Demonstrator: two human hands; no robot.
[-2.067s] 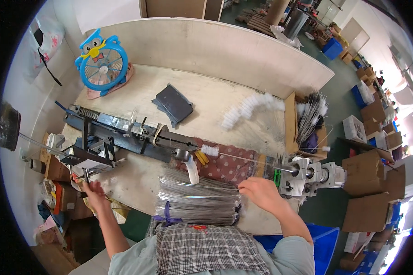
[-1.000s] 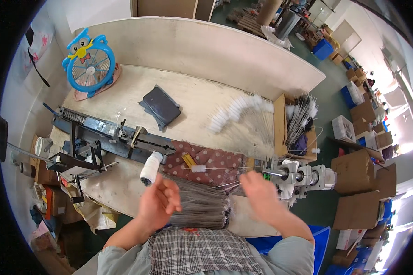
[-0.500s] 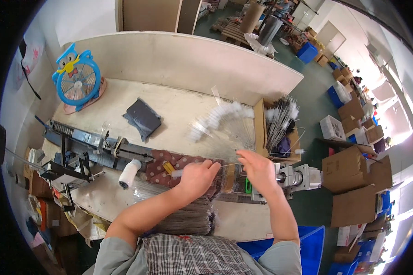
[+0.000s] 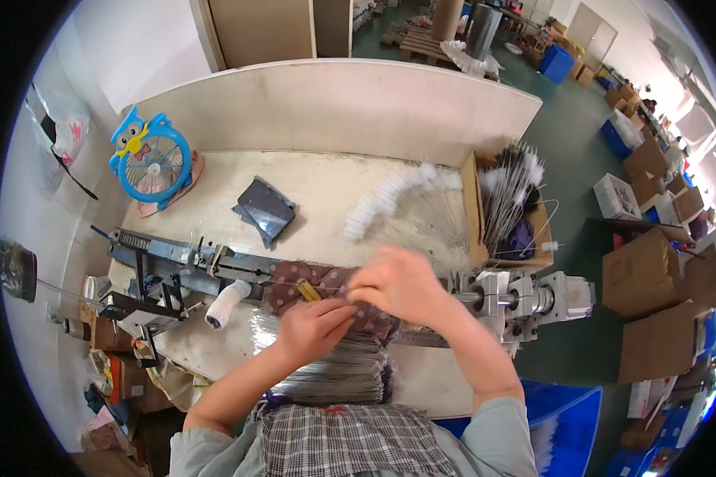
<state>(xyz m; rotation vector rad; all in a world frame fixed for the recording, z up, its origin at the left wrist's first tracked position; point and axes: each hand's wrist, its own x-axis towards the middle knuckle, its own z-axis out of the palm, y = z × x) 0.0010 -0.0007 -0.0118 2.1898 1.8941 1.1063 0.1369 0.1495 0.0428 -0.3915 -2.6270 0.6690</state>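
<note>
My left hand [image 4: 314, 327] is closed in a pinch over the front of a maroon polka-dot cloth pad [image 4: 290, 277]; what its fingers hold cannot be made out. Just beyond it, my right hand [image 4: 398, 285] is closed, slightly blurred, its fingertips close to the left ones. A thin wire [image 4: 326, 287] seems to run from the right fingers towards the metal clamp rail [image 4: 250, 268] on the left. On the pad lies a small yellow piece [image 4: 309, 291]. Below the hands is a thick bundle of straight metal wires [image 4: 334, 378].
White-tipped wire brushes [image 4: 386, 199] fan out on the table beside a cardboard box [image 4: 471, 215] of more brushes. A motorised chuck [image 4: 525, 300] stands at right, a white roll [image 4: 229, 302] at left. Further back are a blue fan [image 4: 153, 168] and dark folded packet [image 4: 264, 211]. A blue bin [image 4: 569, 429] sits lower right.
My right hand has moved left from beside the chuck to the left hand over the pad. My left hand has shifted left and nearer to me. The whole view has also shifted.
</note>
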